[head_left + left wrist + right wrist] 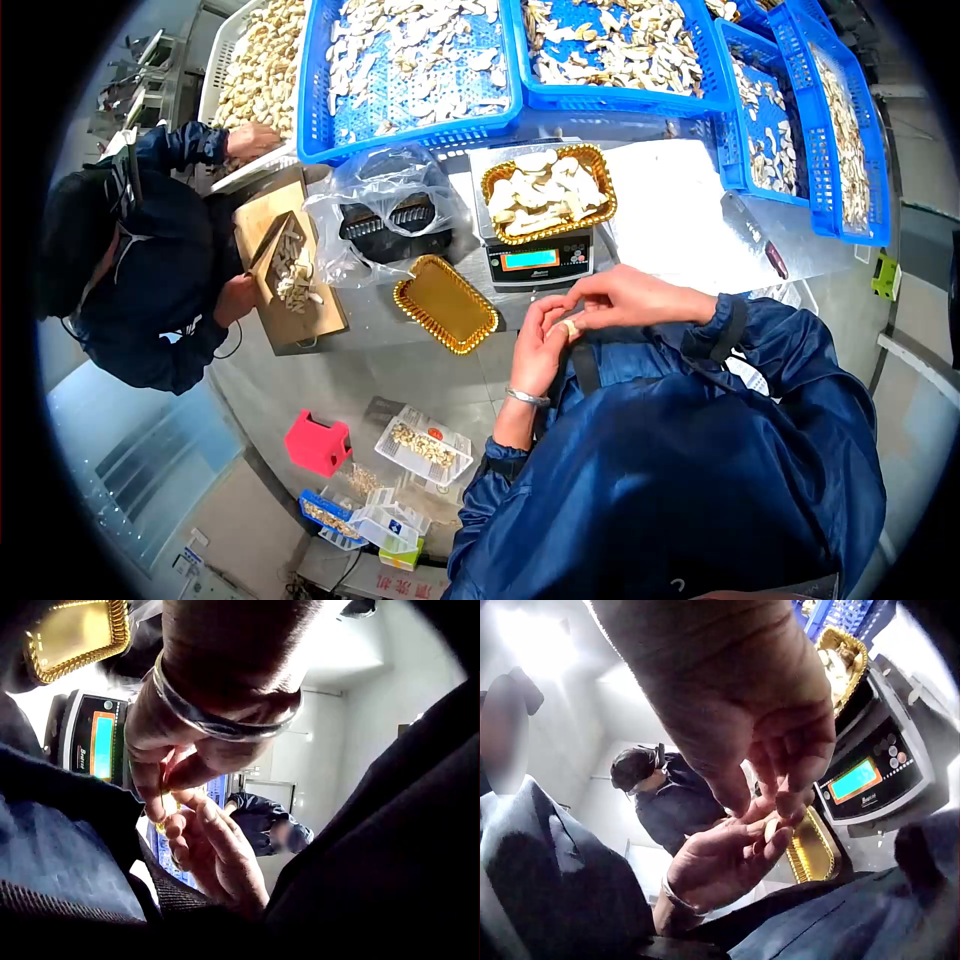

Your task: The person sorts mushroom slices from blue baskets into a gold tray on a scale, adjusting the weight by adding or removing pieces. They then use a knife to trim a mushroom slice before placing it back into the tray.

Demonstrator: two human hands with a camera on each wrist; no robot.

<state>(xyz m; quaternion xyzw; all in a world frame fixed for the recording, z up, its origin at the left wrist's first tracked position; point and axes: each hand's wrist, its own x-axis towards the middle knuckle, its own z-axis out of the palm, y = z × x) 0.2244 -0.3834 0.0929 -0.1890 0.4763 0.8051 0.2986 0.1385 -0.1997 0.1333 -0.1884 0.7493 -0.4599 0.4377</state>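
Observation:
In front of the body, below the scale, both hands meet at a small pale mushroom piece [572, 328]. The left hand [538, 350], with a silver bracelet at its wrist, pinches the piece between thumb and fingers, as the right wrist view shows. From the other side comes the right hand [635, 298], its curled thumb and fingertips at the same piece and partly covering it. Just beyond the hands, a digital scale [540, 262] bears a gold tray [487, 195] heaped with mushroom slices [550, 190]. Left of the scale lies a second gold tray [446, 302] with a bare bottom.
Blue crates [410, 133] of sliced mushrooms line the table's back. A clear plastic bag [385, 180] covers a black object. At left, another person [130, 260] works at a cutting board [322, 318] with a knife. A second knife [775, 260] lies at right.

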